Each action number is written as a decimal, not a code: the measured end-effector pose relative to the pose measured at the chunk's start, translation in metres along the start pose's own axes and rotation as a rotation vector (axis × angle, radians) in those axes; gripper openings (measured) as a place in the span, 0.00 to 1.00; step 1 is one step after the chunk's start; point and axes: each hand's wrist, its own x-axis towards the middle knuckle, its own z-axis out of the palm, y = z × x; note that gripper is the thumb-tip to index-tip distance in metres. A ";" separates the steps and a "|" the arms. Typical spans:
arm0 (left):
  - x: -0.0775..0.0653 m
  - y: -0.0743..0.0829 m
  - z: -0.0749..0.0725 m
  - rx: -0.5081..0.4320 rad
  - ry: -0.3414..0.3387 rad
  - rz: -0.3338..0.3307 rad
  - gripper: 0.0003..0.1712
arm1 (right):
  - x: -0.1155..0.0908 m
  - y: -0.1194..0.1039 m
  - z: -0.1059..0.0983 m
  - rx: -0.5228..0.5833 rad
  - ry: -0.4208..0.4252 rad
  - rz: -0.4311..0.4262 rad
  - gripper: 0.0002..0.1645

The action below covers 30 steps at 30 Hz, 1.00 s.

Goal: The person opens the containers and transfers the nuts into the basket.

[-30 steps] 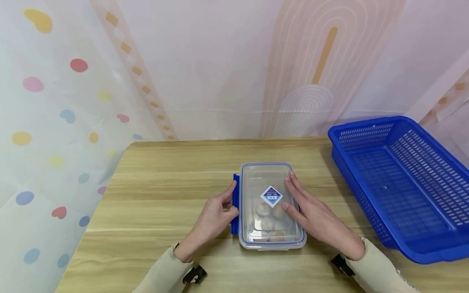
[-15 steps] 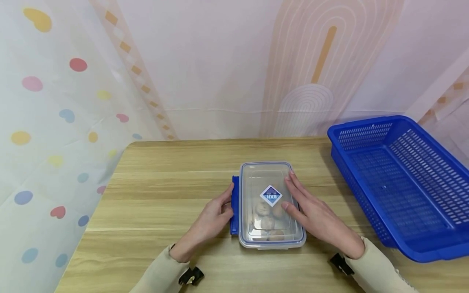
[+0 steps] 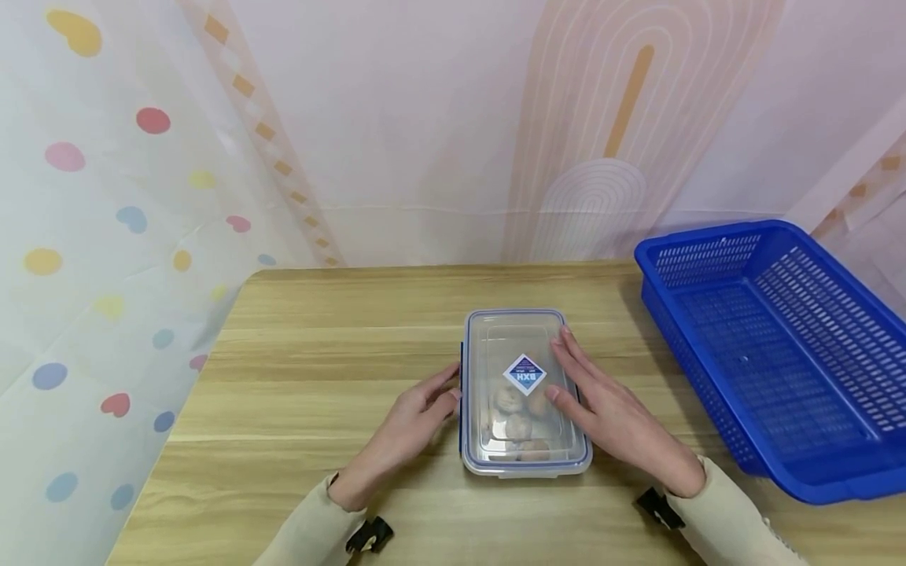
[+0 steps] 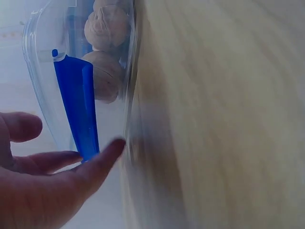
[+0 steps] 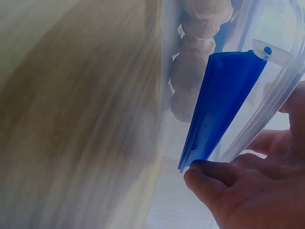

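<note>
A clear plastic food container [image 3: 513, 330] with a lid and a diamond-shaped sticker [image 3: 525, 374] lies flat on the table. Several walnuts [image 4: 106, 26] show through its wall. Along its left side a blue latch [image 4: 78, 105] hangs down close to the wall. My left hand [image 3: 406, 420] is at that side, fingers extended and fingertips right at the latch's end. My right hand [image 3: 616, 409] lies along the right edge, its thumb on the lid. On that side another blue latch [image 5: 224, 100] slants outward, a fingertip touching its end.
A blue perforated plastic basket [image 3: 743, 369] stands at the right, angled beside the right forearm. The wood-grain table [image 3: 318, 338] ends at the back against a patterned cloth backdrop [image 3: 425, 141]. Each sleeve has a black strap piece at the cuff.
The left blue latch has swung down from sticking outward to lying near the container's side. My left hand followed it, shifting slightly. The right hand stays in place.
</note>
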 end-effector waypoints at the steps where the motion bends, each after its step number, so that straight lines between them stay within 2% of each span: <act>1: -0.001 0.000 0.000 -0.004 0.012 0.010 0.30 | 0.000 0.000 0.000 0.009 0.002 0.004 0.43; 8: -0.004 0.004 0.002 -0.052 0.054 0.084 0.32 | -0.003 -0.001 -0.008 0.091 0.042 0.010 0.40; 14: -0.005 0.012 -0.001 -0.057 0.057 0.097 0.35 | -0.007 -0.001 -0.015 0.128 0.060 0.039 0.38; 23: -0.006 0.019 -0.002 0.107 0.032 0.160 0.40 | -0.013 0.001 -0.016 0.123 0.065 0.062 0.40; 30: -0.005 0.016 0.002 0.231 0.005 0.163 0.42 | -0.019 0.000 -0.012 0.102 0.068 0.040 0.37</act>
